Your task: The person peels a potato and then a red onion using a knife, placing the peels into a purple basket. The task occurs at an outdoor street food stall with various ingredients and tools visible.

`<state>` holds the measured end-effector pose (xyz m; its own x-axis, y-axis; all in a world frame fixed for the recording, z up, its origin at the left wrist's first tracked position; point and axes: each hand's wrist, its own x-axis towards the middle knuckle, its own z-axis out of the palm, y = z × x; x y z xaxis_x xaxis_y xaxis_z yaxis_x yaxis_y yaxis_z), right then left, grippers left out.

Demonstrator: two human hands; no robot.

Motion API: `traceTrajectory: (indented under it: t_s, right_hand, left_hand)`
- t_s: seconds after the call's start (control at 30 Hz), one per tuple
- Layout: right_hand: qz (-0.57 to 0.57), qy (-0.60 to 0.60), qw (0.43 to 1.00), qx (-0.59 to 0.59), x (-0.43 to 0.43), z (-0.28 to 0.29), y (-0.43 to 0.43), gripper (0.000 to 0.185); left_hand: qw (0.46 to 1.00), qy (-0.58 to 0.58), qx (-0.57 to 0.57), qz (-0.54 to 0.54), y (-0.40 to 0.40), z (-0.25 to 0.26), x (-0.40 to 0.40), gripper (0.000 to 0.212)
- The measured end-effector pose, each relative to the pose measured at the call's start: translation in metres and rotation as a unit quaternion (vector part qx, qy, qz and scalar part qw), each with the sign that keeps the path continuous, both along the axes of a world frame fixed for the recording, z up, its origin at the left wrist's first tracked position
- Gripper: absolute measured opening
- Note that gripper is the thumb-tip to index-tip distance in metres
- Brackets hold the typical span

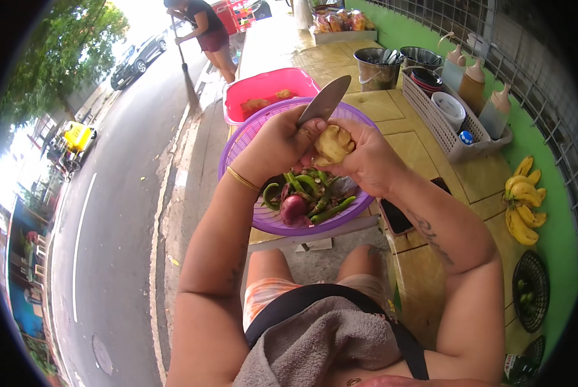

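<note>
My left hand (pixel 281 145) holds a knife (pixel 326 100) whose broad metal blade points up and to the right. In my right hand (pixel 372 157) is a knobbly piece of ginger root (pixel 334 144), and the fingers of both hands meet around it. Both hands are above a purple plastic basket (pixel 231 154). Green chili peppers (pixel 334 210) and a red onion (pixel 294 209) lie in the basket with scraps. Just beyond it, a pink plastic basin (pixel 274 77) holds more pale, knobbly pieces. My hands hide the knife's handle and part of the basket.
On the tiled counter stand a metal bucket of utensils (pixel 377 67), a grey basket (pixel 456 130) with bowls and squeeze bottles, and bananas (pixel 523 193). A phone (pixel 396 213) lies by my right forearm. A person (pixel 209 34) holds a broom at the roadside, left.
</note>
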<state>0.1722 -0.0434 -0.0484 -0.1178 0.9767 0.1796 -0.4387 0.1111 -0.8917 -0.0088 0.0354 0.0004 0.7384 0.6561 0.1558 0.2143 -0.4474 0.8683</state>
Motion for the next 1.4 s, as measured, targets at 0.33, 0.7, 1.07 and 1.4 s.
traceTrajectory:
  t_s: [0.33,0.7,1.07,1.4]
  right_hand:
    - [0.046,0.062,0.997,-0.002,0.007,0.011,0.001,0.062]
    - [0.030,0.079,0.996,0.008,0.005,0.005,0.003,0.047]
    - [0.032,0.171,0.983,0.053,0.011,-0.006,0.013,0.031]
    - [0.048,0.166,0.984,0.038,0.006,0.008,0.003,0.033]
  left_hand:
    - [0.997,-0.037,-0.068,0.000,-0.013,0.013,-0.002,0.034]
    - [0.998,-0.035,-0.024,0.053,-0.005,0.004,0.002,0.036]
    - [0.999,-0.013,0.025,0.029,-0.022,-0.003,0.015,0.045]
    - [0.997,-0.046,-0.035,0.044,-0.008,0.003,0.004,0.037]
